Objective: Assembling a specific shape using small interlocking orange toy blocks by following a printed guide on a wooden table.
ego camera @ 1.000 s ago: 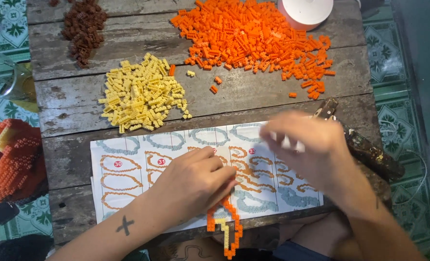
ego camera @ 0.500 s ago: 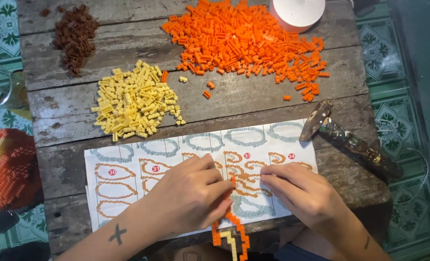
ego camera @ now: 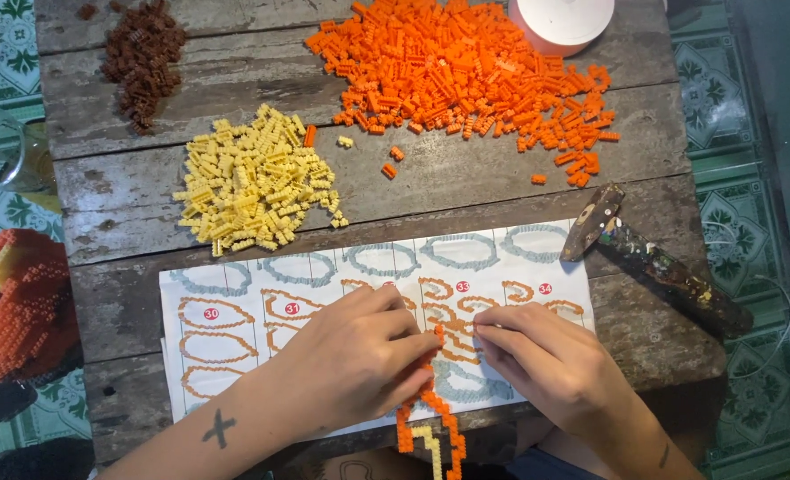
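My left hand [ego camera: 355, 360] and my right hand [ego camera: 546, 360] meet over a white instruction sheet [ego camera: 235, 311] with drawn outlines. Between their fingertips they hold a thin orange-and-yellow brick assembly [ego camera: 430, 427] that runs down past the table's near edge. The left fingers grip its upper end; the right fingertips pinch at the same spot from the right. Beyond the sheet lie a pile of small yellow bricks [ego camera: 253, 182] and a large spread of orange bricks [ego camera: 466, 76].
A small heap of brown bricks [ego camera: 142, 58] sits at the far left of the wooden table [ego camera: 466, 191]. An old paint-spattered hammer [ego camera: 648, 258] lies at the right. A white round container [ego camera: 562, 20] stands at the back. An orange brick model [ego camera: 17, 302] sits off the table's left.
My right hand came down from above the sheet's right part and closed in on the brick assembly beside my left hand. The view shifted slightly.
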